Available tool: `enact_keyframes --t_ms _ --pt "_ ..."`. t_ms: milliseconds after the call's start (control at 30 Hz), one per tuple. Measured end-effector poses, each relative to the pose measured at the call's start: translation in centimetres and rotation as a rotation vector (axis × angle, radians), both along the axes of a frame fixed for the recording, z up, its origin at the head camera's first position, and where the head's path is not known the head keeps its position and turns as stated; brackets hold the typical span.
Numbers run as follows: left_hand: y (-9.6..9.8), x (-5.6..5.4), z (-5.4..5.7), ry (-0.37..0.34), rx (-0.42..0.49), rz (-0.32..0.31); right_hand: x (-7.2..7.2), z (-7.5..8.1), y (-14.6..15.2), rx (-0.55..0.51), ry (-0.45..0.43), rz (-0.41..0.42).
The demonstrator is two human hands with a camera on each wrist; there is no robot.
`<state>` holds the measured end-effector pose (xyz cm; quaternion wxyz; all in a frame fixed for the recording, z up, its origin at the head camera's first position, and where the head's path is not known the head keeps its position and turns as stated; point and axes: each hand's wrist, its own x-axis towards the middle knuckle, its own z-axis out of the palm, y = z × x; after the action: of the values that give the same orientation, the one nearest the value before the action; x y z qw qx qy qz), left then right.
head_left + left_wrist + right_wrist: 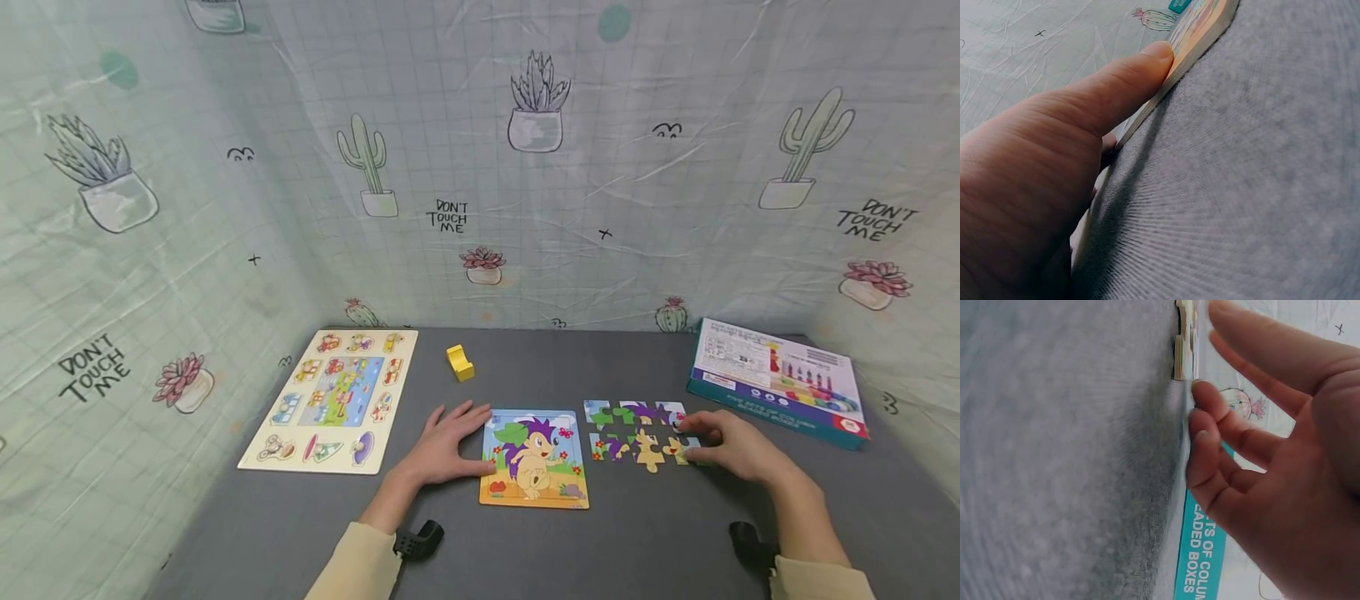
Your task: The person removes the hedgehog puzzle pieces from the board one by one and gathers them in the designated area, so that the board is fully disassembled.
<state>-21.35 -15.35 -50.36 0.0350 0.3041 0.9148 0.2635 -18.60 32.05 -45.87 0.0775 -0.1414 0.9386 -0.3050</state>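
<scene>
Head: left grip (446,446) splayed on puzzle (534,457), right grip (731,442) parted, "BEADED BOXES" carton (776,383)

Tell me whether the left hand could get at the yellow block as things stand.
Probably yes: the left hand touches the left edge of the hedgehog puzzle, the yellow block lies beyond its fingertips, and nothing visible stands between them.

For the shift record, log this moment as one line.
left hand: touching hedgehog board | right hand: at puzzle pieces, grip unclear | yellow block: beyond board
</scene>
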Motion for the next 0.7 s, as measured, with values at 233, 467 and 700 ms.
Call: enact_keyframes --t_ms 233,467,700 --pt "0.03 0.00 0.22 -0.006 -0.004 0.004 0.09 0.08 0.10 0.034 -0.046 -0.011" --pt "-0.11 0.09 0.16 -0.018 0.011 0.004 0.14 0.10 -0.24 0.026 -0.062 -0.007" --pt "0.03 0.00 0.17 -0.014 -0.004 0.006 0.14 0.01 -0.15 0.006 -0.069 0.013"
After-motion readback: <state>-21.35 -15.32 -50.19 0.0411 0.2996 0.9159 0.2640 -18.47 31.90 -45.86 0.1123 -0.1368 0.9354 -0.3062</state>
